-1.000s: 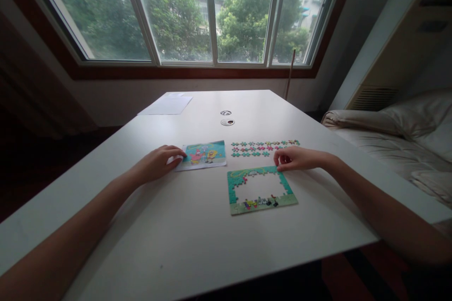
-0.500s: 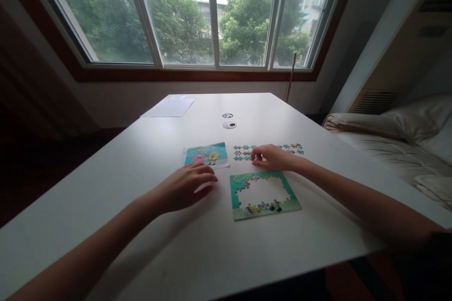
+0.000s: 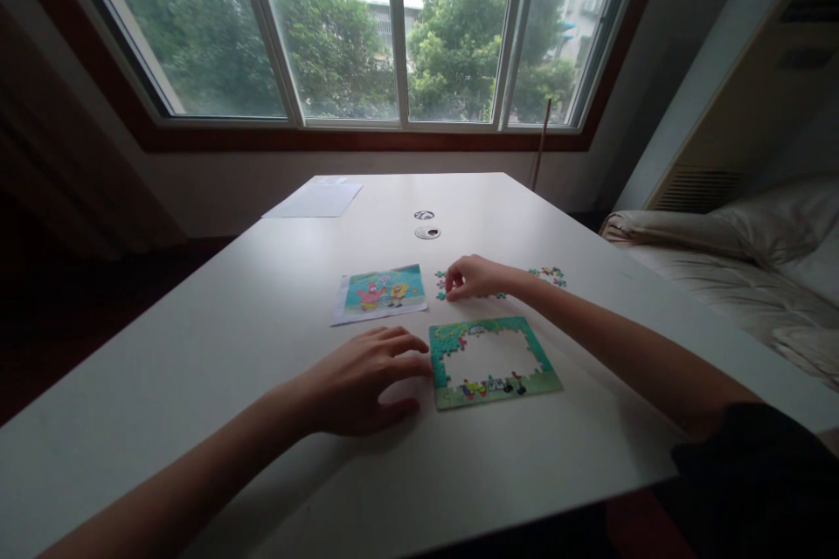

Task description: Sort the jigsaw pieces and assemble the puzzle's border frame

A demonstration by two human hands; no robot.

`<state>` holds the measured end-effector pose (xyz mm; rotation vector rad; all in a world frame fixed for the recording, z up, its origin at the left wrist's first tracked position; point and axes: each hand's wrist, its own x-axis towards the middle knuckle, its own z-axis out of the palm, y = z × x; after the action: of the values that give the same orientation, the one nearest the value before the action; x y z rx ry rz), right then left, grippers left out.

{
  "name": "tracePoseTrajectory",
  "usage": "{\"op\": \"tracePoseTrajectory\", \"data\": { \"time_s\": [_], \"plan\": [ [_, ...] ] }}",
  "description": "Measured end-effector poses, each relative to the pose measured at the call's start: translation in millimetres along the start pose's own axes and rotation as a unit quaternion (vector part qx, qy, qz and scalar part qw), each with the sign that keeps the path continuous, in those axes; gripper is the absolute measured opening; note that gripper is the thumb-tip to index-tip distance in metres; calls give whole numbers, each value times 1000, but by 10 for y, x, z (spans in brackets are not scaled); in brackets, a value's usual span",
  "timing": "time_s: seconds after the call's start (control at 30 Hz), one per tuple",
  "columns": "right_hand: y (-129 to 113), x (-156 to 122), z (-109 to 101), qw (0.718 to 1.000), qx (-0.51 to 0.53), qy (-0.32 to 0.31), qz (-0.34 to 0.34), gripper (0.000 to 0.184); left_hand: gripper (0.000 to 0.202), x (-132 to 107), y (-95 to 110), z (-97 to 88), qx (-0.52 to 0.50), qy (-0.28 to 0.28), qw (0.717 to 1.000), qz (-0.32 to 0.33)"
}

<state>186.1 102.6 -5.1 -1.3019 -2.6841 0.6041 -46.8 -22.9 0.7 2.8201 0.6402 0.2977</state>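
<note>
My left hand [image 3: 373,374] is open, palm down, its fingertips at the left edge of a partly assembled jigsaw puzzle [image 3: 551,378]. That puzzle has a green border, cartoon figures along the bottom and a bare middle. Beyond it, my right hand [image 3: 477,275] bends over the rows of loose puzzle pieces [image 3: 547,272], covering many of them. Its thumb and fingers are drawn into a pinch at the leftmost pieces; whatever lies between the tips is hidden. Left of the pieces lies a picture sheet [image 3: 384,290] with a pink starfish and a yellow cartoon figure.
All of this lies on a white table [image 3: 216,349]. Two round metal discs [image 3: 427,232] sit farther back, and a sheet of white paper [image 3: 313,199] rests at the far left. A padded, cream-coloured seat [image 3: 695,244] stands to the right, with a window beyond the table.
My left hand has moved right and nearer, off the picture sheet to the puzzle's edge. My right hand has shifted left along the loose pieces, uncovering some on the right.
</note>
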Motion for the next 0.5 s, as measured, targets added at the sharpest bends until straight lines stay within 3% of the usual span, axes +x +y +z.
{"op": "tracePoseTrajectory", "data": {
  "time_s": [0.17, 0.4, 0.5],
  "plan": [
    [48, 26, 19, 999, 29, 4, -15, 21, 35, 27, 93, -6, -10, -19, 1000, 12],
    [8, -118, 139, 987, 69, 118, -85, 9, 39, 32, 129, -13, -22, -27, 999, 25],
    [-97, -263, 108, 979, 96, 132, -120, 8, 40, 28, 121, -10, -24, -19, 999, 27]
  ]
}}
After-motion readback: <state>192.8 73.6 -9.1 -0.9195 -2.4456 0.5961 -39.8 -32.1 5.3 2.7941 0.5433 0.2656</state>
